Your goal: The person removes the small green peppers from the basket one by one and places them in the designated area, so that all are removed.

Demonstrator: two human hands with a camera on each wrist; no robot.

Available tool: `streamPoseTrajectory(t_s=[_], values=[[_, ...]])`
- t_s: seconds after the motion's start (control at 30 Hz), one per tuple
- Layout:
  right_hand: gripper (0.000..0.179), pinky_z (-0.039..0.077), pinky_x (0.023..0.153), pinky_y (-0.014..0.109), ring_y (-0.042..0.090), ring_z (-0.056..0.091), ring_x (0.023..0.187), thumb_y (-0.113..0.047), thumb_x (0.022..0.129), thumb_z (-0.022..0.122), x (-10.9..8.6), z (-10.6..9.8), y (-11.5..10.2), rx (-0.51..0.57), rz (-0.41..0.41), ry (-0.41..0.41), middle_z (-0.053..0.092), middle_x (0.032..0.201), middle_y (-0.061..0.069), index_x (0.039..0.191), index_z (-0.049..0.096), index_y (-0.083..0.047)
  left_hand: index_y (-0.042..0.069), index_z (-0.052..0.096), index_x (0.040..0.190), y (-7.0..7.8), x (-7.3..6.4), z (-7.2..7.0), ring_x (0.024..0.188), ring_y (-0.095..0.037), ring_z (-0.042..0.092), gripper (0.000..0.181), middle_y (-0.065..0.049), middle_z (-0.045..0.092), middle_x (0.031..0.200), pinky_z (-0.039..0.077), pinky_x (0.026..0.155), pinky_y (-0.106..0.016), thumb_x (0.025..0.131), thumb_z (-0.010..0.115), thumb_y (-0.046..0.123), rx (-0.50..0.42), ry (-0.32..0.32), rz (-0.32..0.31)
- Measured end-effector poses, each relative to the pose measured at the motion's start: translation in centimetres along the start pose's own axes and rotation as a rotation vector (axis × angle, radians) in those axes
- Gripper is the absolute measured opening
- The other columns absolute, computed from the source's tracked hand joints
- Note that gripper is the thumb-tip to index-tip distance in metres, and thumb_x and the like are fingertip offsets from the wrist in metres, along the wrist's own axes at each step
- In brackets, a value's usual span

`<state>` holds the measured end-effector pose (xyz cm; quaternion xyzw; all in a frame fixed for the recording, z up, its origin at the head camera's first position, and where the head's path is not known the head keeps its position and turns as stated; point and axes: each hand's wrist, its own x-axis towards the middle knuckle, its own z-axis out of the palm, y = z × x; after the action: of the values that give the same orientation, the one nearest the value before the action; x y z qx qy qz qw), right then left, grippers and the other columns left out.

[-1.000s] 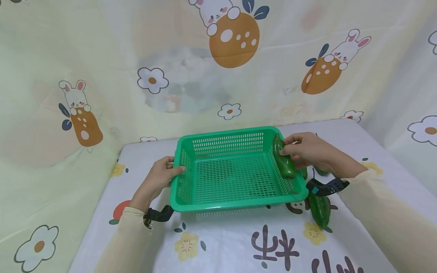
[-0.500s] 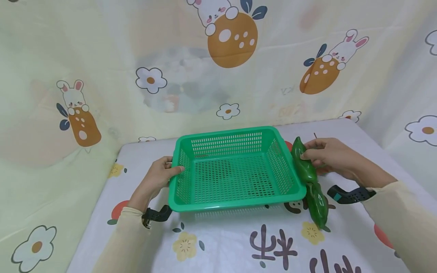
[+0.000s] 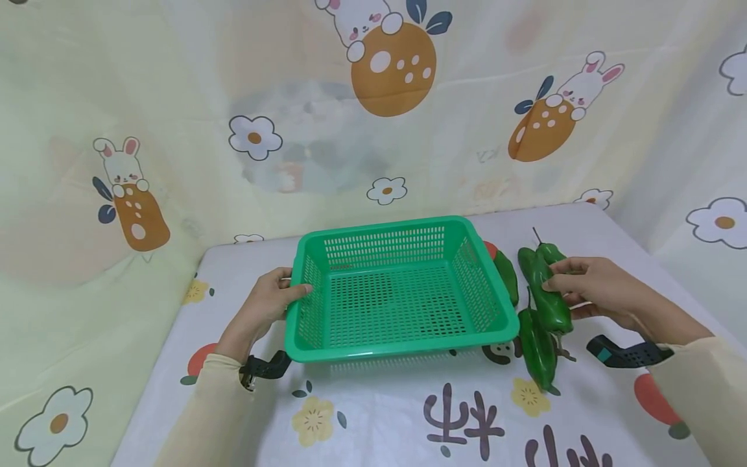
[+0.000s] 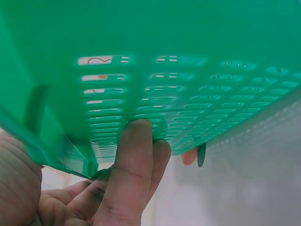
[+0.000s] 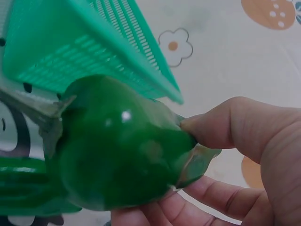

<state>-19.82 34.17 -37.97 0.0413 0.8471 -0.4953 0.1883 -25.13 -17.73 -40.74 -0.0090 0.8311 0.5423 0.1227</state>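
My left hand [image 3: 262,311] grips the left rim of a green plastic basket [image 3: 403,350], thumb inside and fingers underneath in the left wrist view. The basket's inside holds nothing, and it is slightly tilted. To its right, my right hand [image 3: 607,292] holds a long green pepper [image 3: 550,303] between thumb and fingers. In the right wrist view this pepper [image 5: 113,146] shows its stem end, with the fingers below it. Another green pepper [image 3: 538,353] lies just in front of it. More peppers show behind it, partly hidden, and one green pepper [image 3: 506,279] lies against the basket's right side.
A white printed cloth [image 3: 373,421] covers the table, with flowers and dark lettering. Behind the table hangs a pale curtain [image 3: 315,175] with rabbit prints. Black straps, such as the right wrist strap [image 3: 627,353], sit on both wrists.
My right hand has carried the green pepper from inside the basket's right end, over the rim, to the right among the other peppers. My left hand stays on the basket rim.
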Motion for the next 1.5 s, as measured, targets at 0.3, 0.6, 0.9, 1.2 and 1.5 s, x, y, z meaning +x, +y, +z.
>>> streamPoseTrajectory(t_s=[0.3,0.6,0.9,1.2,1.5], values=[[0.069,0.060,0.074,0.038,0.023,0.066,0.083,-0.031,0.095,0.060,-0.2,-0.2,2.4,-0.032,0.045,0.017,0.062,0.104,0.015,0.141,0.030,0.011,0.001,0.043,0.137,0.1,-0.2,0.0,0.090,-0.028,0.071,0.050,-0.022,0.062,0.119,0.060,0.072,-0.040,0.095,0.063,0.017,0.001,0.002,0.000],[0.067,0.059,0.072,0.038,0.023,0.064,0.082,-0.031,0.095,0.060,-0.2,-0.6,4.9,-0.040,0.117,0.014,0.059,0.102,0.015,0.138,0.033,0.012,0.001,0.043,0.137,0.2,-0.1,-0.1,0.089,-0.028,0.071,0.050,-0.022,0.063,0.118,0.060,0.071,-0.040,0.094,0.064,0.018,0.000,0.004,0.002],[0.064,0.057,0.070,0.036,0.022,0.061,0.081,-0.034,0.094,0.061,-0.2,-0.6,6.8,-0.043,0.173,0.011,0.061,0.098,0.011,0.134,0.039,0.010,0.000,0.043,0.138,0.1,-0.2,-0.1,0.088,-0.027,0.071,0.050,-0.023,0.063,0.118,0.060,0.071,-0.041,0.095,0.063,0.017,0.000,-0.001,0.013],[0.065,0.057,0.070,0.037,0.021,0.062,0.081,-0.034,0.094,0.061,0.2,-0.4,7.3,-0.068,0.193,0.014,0.063,0.099,0.011,0.134,0.039,0.011,0.001,0.043,0.138,0.1,0.0,0.1,0.089,-0.028,0.071,0.050,-0.022,0.063,0.118,0.060,0.071,-0.041,0.095,0.063,0.017,-0.003,-0.002,0.012],[0.064,0.058,0.069,0.037,0.021,0.062,0.080,-0.033,0.093,0.062,0.4,-0.2,7.5,-0.090,0.197,0.011,0.062,0.099,0.013,0.133,0.040,0.011,0.001,0.041,0.140,-0.1,0.0,0.0,0.090,-0.028,0.071,0.053,-0.023,0.062,0.121,0.060,0.072,-0.041,0.095,0.063,0.017,0.004,0.005,0.010]])
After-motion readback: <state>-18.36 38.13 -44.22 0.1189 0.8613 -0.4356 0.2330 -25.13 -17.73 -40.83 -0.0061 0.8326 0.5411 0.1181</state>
